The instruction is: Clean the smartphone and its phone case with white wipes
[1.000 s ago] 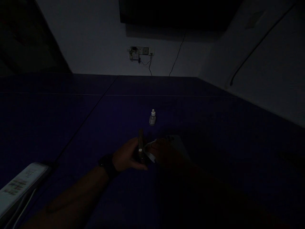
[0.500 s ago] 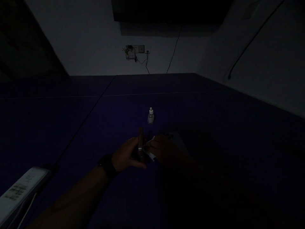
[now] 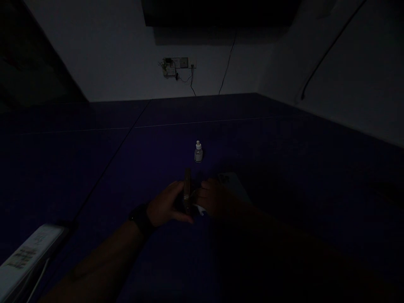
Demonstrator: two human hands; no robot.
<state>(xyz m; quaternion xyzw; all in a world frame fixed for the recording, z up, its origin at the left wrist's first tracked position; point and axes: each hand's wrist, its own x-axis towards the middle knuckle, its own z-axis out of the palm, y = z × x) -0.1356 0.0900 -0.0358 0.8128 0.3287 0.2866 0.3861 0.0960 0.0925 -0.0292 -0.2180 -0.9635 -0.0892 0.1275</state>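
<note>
Pinching a slim brown slab (image 3: 187, 189) between thumb and fingers, a person's left hand (image 3: 166, 206), a dark watch (image 3: 141, 219) at its wrist, holds the piece on edge in a dim room. The slab's narrow side faces the wearer, its long axis running away, roughly toward a small white-capped bottle (image 3: 198, 155), its broad faces turned left and right. Just to its right, the right hand (image 3: 213, 198) bunches its fingers on a white wipe (image 3: 200, 209), mostly covered. Shadow swallows the right forearm (image 3: 249, 216); whether the slab touches the purple surface (image 3: 164, 147) cannot be told. A pale phone (image 3: 238, 187) lies partly hidden behind the right hand, and a power strip (image 3: 38, 248) is cut off at left.
</note>
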